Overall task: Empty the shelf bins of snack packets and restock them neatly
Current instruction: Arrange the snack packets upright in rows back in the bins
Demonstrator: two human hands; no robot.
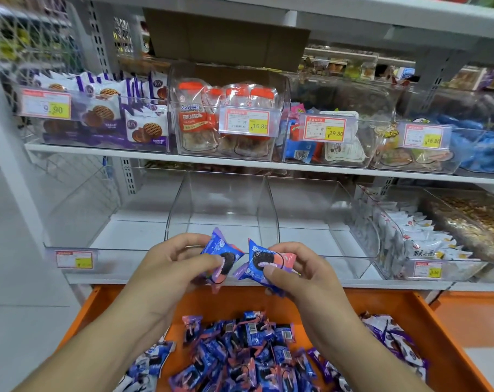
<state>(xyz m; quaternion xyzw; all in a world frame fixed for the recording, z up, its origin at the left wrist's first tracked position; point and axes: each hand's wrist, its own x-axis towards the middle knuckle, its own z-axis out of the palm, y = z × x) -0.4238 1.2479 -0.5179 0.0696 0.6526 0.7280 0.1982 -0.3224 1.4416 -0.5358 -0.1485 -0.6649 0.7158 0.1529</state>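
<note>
Obs: we see both hands at centre frame, low, just in front of the empty clear bin [223,210] on the lower shelf [132,278]. The left hand [166,267] pinches one blue-and-pink snack packet [221,260] between thumb and fingers; the right hand [294,271] pinches a second packet [261,267] the same way. The two packets sit just beside each other, their crimped ends nearly meeting; we cannot tell if they touch.

Stock: a loose heap of matching packets [248,352] lies in the orange tray [409,323] at bottom of frame, below the hands.

Handling, our judgement: the packets look light, puffed with air, film-wrapped, so probably slippery and easily crushed; the biscuit inside is likely brittle. We would hold across the flat faces with a gentle pinch, or by a crimped end seal, never squeezing the middle.

Status: the bin ahead holds nothing, so emptying looks done and restocking is barely begun. Upper-shelf bins [226,125] remain filled
</note>
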